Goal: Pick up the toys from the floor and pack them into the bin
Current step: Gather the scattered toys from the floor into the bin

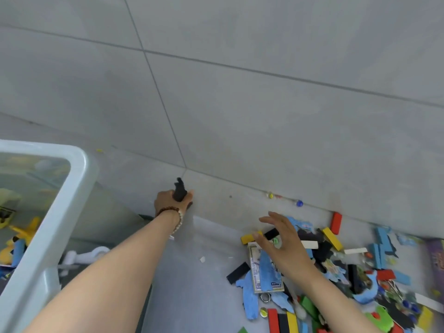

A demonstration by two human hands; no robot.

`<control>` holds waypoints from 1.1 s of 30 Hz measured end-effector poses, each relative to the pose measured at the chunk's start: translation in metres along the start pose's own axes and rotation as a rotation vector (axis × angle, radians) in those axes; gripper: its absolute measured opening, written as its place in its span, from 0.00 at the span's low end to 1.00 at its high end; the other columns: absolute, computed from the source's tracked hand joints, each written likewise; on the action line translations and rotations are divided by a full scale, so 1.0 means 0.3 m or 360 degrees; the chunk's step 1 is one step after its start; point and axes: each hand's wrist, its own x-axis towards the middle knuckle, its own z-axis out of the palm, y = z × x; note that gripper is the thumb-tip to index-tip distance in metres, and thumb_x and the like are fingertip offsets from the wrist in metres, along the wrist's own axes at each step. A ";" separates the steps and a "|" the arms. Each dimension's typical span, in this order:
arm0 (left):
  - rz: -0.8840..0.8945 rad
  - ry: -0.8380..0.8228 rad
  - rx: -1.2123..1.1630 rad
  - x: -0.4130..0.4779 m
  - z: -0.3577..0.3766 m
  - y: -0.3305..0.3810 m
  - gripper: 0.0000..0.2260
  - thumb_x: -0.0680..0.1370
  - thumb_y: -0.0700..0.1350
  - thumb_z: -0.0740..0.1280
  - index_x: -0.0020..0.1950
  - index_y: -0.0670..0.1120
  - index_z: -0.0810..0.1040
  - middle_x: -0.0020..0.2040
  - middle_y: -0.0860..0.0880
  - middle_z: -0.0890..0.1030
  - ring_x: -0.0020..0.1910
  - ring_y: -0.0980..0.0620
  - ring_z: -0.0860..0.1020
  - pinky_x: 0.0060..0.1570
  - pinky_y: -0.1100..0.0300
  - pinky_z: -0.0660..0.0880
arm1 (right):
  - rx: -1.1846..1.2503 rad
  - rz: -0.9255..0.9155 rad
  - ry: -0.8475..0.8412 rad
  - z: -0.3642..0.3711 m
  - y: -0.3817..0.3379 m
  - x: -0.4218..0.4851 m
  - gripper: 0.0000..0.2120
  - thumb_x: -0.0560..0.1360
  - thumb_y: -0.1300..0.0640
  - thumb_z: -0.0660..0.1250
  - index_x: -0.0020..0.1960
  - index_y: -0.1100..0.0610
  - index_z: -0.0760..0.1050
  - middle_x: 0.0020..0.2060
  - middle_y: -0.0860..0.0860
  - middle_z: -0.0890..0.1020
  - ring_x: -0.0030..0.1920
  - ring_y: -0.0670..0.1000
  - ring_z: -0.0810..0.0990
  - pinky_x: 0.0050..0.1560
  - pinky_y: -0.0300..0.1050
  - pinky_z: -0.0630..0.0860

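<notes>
My left hand point(171, 200) grips a small black toy point(180, 191) near the foot of the wall, to the right of the clear plastic bin point(64, 203). Yellow and blue toys point(21, 236) lie inside the bin. My right hand point(283, 239) hovers with spread fingers over a pile of toys point(336, 272) on the floor: coloured wooden blocks, blue puzzle pieces, a stack of play money point(258, 267), marbles. Whether the right hand touches anything below it is hidden.
A grey tiled wall rises just behind the pile. A red block point(336, 222) leans on it, and marbles point(299, 203) lie along its base. A purple box point(434, 258) sits at the right edge. A white bin latch point(84, 257) juts out at floor level.
</notes>
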 end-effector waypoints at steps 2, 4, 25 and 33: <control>0.0201 -0.0072 0.0031 -0.037 0.036 -0.007 0.14 0.69 0.50 0.73 0.32 0.42 0.74 0.32 0.45 0.76 0.36 0.45 0.77 0.33 0.62 0.68 | 0.0000 0.0020 0.0052 -0.015 0.010 0.000 0.15 0.74 0.46 0.67 0.59 0.40 0.70 0.67 0.38 0.65 0.70 0.41 0.60 0.71 0.44 0.60; 0.0383 -0.0122 0.0112 -0.074 0.064 -0.012 0.17 0.67 0.48 0.75 0.30 0.45 0.68 0.33 0.48 0.72 0.34 0.48 0.74 0.30 0.62 0.64 | 0.0008 0.0021 0.0099 -0.032 0.021 0.002 0.14 0.74 0.47 0.67 0.59 0.41 0.71 0.66 0.39 0.66 0.70 0.41 0.61 0.69 0.43 0.61; 0.0275 -0.0365 -0.0735 -0.257 0.159 0.128 0.11 0.76 0.46 0.68 0.39 0.46 0.68 0.36 0.48 0.76 0.35 0.51 0.76 0.38 0.60 0.71 | -0.0124 0.0397 0.0330 -0.195 0.169 0.052 0.22 0.71 0.50 0.72 0.62 0.55 0.73 0.55 0.49 0.73 0.60 0.52 0.72 0.58 0.44 0.70; -0.0256 -0.1043 -0.1501 -0.427 0.205 0.224 0.02 0.79 0.41 0.63 0.50 0.44 0.72 0.36 0.47 0.74 0.35 0.50 0.76 0.40 0.56 0.80 | -0.0410 0.0585 0.0235 -0.171 0.156 0.077 0.26 0.69 0.43 0.72 0.62 0.52 0.70 0.57 0.51 0.76 0.62 0.54 0.66 0.61 0.52 0.69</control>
